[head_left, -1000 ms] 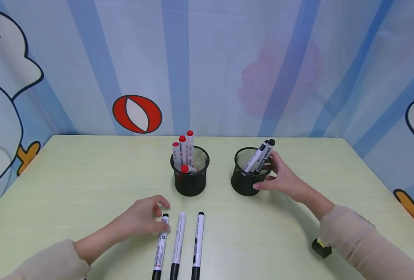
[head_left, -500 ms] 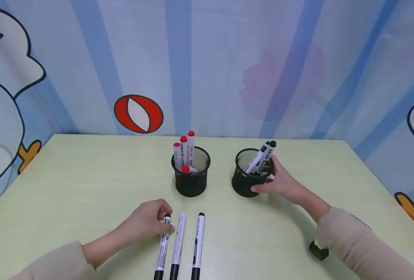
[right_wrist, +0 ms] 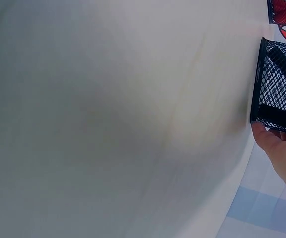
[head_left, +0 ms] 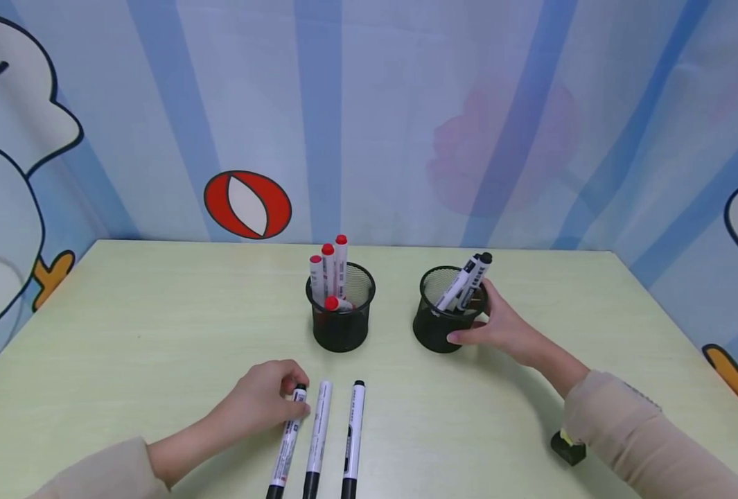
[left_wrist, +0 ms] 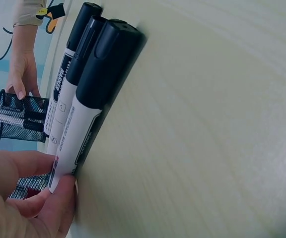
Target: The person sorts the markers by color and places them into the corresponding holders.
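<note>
My left hand (head_left: pixel 262 394) pinches the end of the leftmost black whiteboard marker (head_left: pixel 289 443) between thumb and fingers; the left wrist view shows that marker (left_wrist: pixel 78 119) close up. Beside it on the table lie two more black markers, a middle one (head_left: pixel 319 430) and a right one (head_left: pixel 354 430). With its thumb in front and fingers behind, my right hand (head_left: pixel 506 326) grips the side of a black mesh pen holder (head_left: pixel 434 329), where two black-capped markers (head_left: pixel 462 283) lean. In the right wrist view the mesh holder (right_wrist: pixel 279 87) shows partly.
A second mesh pen holder (head_left: pixel 340 333) stands to the left, with several red-capped markers (head_left: pixel 328 270) in it. A small black and yellow object (head_left: pixel 568 447) is by the right sleeve. A printed curtain (head_left: pixel 381 125) rises behind the pale table (head_left: pixel 188 312).
My left hand has moved slightly right and closed on the leftmost marker. That marker's near end has swung a little to the left. The right hand stays on the pen holder.
</note>
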The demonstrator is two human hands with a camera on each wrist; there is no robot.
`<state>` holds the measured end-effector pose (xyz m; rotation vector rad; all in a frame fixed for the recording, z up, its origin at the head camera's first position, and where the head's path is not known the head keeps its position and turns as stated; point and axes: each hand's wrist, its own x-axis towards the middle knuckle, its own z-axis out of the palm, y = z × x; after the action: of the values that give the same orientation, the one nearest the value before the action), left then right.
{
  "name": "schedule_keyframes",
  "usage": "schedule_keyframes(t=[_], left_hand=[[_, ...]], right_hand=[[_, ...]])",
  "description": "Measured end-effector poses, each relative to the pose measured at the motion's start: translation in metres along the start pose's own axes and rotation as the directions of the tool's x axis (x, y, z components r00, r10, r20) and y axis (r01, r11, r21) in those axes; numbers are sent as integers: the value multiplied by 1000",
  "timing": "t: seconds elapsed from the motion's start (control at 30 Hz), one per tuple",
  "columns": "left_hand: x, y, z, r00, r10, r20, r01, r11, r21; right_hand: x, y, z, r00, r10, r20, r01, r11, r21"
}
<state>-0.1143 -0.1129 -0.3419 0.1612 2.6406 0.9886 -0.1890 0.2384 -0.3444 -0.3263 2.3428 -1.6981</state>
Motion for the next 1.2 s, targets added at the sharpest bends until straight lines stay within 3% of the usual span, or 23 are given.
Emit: schedule_keyframes(t=[0.27, 0.47, 0.9, 1.2], left_hand=[[-1, -1, 0, 1000, -16, 9, 17, 999, -45], [-3, -1, -1, 998, -44, 35, 48, 990, -133], [-3, 7, -8, 985, -125, 119, 158, 933, -323], [-4, 15, -12, 981, -97, 171, 160, 898, -409]], right_hand=[[0, 1, 0, 1000, -8, 1, 8, 1000, 4], [1, 2, -1, 1000, -5, 3, 4, 1000, 6], [1, 2, -1, 1000, -9, 4, 9, 1000, 14], [0, 2, -1, 1000, -3, 1, 3, 1000, 14]])
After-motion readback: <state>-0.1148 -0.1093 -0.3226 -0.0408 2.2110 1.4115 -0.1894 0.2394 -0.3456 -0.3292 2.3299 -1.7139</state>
